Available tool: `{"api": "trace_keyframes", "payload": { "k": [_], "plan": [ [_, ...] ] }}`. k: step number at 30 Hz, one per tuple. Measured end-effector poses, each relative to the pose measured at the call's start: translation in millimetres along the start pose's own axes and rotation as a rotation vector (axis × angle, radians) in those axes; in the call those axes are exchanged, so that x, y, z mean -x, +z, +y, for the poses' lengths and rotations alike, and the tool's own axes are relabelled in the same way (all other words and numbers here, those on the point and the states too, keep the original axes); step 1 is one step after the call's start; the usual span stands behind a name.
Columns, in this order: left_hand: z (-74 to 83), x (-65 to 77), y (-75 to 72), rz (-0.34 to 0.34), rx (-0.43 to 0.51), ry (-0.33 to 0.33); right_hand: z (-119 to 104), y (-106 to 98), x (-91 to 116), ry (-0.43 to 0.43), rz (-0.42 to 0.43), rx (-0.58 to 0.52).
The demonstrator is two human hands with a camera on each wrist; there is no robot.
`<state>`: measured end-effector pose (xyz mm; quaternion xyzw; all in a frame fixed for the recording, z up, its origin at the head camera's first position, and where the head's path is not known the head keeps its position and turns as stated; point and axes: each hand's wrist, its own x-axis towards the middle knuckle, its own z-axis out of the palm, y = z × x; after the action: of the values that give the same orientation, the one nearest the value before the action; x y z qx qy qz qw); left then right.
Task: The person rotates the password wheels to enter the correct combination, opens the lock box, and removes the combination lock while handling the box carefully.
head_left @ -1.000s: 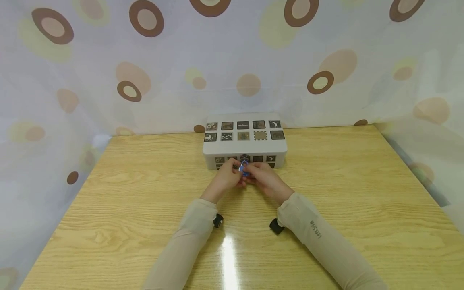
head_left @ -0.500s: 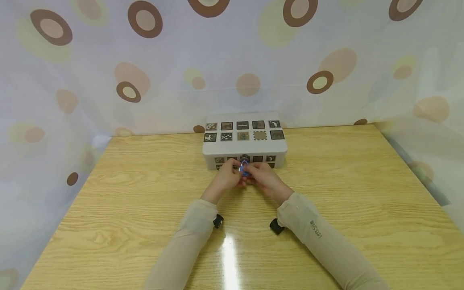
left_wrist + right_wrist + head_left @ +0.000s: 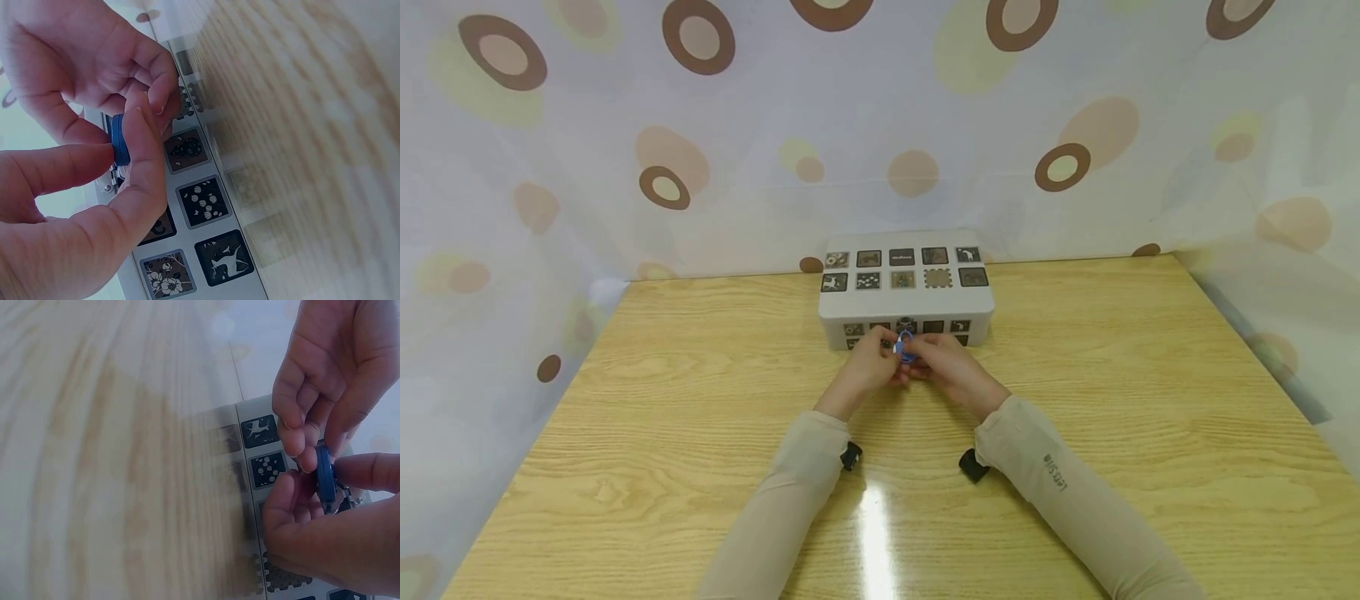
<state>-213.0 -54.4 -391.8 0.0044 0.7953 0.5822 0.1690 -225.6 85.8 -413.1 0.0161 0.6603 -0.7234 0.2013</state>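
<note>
A small blue padlock [image 3: 906, 348] is at the front of a white tin box [image 3: 910, 303], just below the box's metal clasp [image 3: 907, 322]. My left hand [image 3: 870, 364] pinches the padlock between thumb and forefinger. From the other side, my right hand [image 3: 953, 367] grips it too, its thumb pressed to the near face. In the left wrist view the padlock [image 3: 119, 141] shows edge-on between the fingers. A bit of bright metal shows beside the padlock [image 3: 324, 477] in the right wrist view. Whether the padlock is hooked through the clasp, I cannot tell; fingers cover much of it.
The box has dark picture squares on its lid and front, and its lid is down. It stands at the back of a wood-grain table [image 3: 700, 400], close to a white curtain [image 3: 865, 108] with brown and yellow circles. Curtain also hangs at both sides.
Hardly anything differs. Both hands stay at the padlock in front of the box, and the box has not moved; the head view has shifted very slightly.
</note>
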Motion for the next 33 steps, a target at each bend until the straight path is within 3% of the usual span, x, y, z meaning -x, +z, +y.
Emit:
{"api": "trace_keyframes", "payload": {
  "k": [19, 33],
  "plan": [
    [1.6, 0.5, 1.1, 0.005, 0.013, -0.007, -0.4, 0.7, -0.8, 0.006, 0.002, 0.043],
    [0.6, -1.1, 0.8, 0.004, 0.016, -0.016, -1.4, -0.5, 0.2, 0.007, 0.007, -0.002]
  ]
}}
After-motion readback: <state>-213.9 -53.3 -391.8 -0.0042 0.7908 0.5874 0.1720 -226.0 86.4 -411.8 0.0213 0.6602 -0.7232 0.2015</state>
